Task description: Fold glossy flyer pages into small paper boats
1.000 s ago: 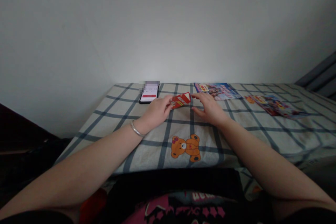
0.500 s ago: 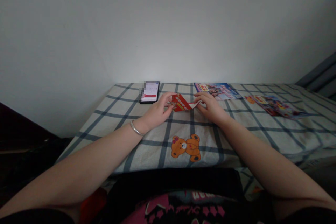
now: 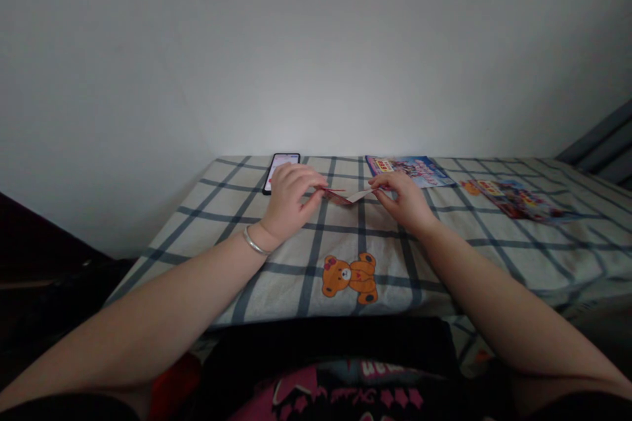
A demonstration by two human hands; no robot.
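A folded piece of red and white printed paper (image 3: pixel 349 198) is stretched between my hands, just over the checked cloth. My left hand (image 3: pixel 292 200) pinches its left edge between thumb and fingers, a silver bangle on the wrist. At the opposite edge my right hand (image 3: pixel 402 200) pinches the white flap. The paper bends in a shallow V, with its printed side mostly turned out of sight. Behind my left hand lies a phone (image 3: pixel 269 181) with a lit screen, partly covered by that hand.
A colourful leaflet (image 3: pixel 424 172) lies beyond my right hand, and another leaflet (image 3: pixel 526 201) lies farther right. The checked tablecloth (image 3: pixel 232 210) carries a printed bear (image 3: pixel 349 277) near the front edge. A pale wall (image 3: pixel 316 52) rises behind the table.
The red printed face of the paper has tilted out of view, and the paper now shows nearly edge-on. My left hand has turned over, palm down, and covers part of the phone.
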